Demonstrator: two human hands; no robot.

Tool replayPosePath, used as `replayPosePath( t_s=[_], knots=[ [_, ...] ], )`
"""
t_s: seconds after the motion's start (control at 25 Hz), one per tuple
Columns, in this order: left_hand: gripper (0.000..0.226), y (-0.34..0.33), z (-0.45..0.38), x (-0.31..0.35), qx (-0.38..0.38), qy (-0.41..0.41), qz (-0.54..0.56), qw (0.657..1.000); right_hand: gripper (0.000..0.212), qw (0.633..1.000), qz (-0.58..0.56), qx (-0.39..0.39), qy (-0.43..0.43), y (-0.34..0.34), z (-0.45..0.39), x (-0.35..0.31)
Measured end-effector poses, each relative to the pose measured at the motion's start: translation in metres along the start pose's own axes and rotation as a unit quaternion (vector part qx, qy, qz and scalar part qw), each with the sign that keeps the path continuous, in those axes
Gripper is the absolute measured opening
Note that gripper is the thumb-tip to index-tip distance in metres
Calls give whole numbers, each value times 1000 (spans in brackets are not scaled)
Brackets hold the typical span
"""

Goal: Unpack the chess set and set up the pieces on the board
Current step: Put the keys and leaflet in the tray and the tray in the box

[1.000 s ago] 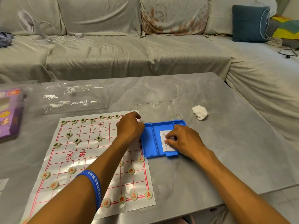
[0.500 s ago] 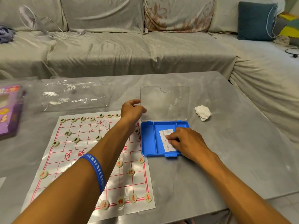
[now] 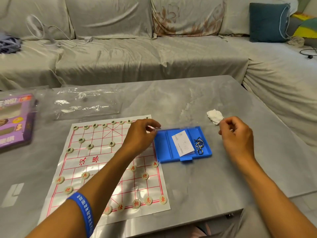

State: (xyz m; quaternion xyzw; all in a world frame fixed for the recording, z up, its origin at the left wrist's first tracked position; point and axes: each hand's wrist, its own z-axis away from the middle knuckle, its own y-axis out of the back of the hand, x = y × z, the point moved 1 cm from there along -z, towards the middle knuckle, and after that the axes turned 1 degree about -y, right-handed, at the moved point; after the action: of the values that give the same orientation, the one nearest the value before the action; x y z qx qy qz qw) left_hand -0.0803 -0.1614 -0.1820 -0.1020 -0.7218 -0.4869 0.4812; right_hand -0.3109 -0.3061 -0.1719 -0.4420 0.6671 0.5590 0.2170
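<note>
I see one board (image 3: 96, 162) flat on tabletop (image 3: 223, 169), long axis running away from me; about twenty-one pieces (image 3: 111, 143) visible on it. One blue tray (image 3: 164, 148) just right of board. Left hand (image 3: 139, 134) and right hand (image 3: 237, 134): fingers curled, pinching clear lid (image 3: 173, 128) ends.

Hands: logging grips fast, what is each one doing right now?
Left hand: pinches the left edge of the clear lid.
Right hand: fingers curled at the lid's right end; contact cannot be told.
</note>
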Motion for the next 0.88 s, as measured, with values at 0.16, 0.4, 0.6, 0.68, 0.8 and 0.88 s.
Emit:
replayPosePath(
  t_s=[0.16, 0.4, 0.6, 0.68, 0.8, 0.88],
  knots=[
    [34, -6, 18, -7, -50, -20, -70, 996, 17, 986, -34, -120, -107, -11, 8, 7],
    [32, -11, 25, -9, -80, -40, -137, 987, 16, 974, 133, -184, -23, -17, 17, 13],
    [30, -18, 33, -9, -131, -132, -215, 959, 17, 950, 203, -224, 75, -16, 18, 15],
    [31, -19, 35, -9, -155, -139, -210, 955, 30, 921, 235, -270, 156, -14, 22, 11],
    [31, -22, 33, -7, -163, -132, -208, 955, 54, 858, 276, -363, 236, -16, 33, 3],
    [31, -22, 32, -8, -167, -131, -210, 954, 51, 844, 300, -341, 284, -22, 37, 2]
  ],
)
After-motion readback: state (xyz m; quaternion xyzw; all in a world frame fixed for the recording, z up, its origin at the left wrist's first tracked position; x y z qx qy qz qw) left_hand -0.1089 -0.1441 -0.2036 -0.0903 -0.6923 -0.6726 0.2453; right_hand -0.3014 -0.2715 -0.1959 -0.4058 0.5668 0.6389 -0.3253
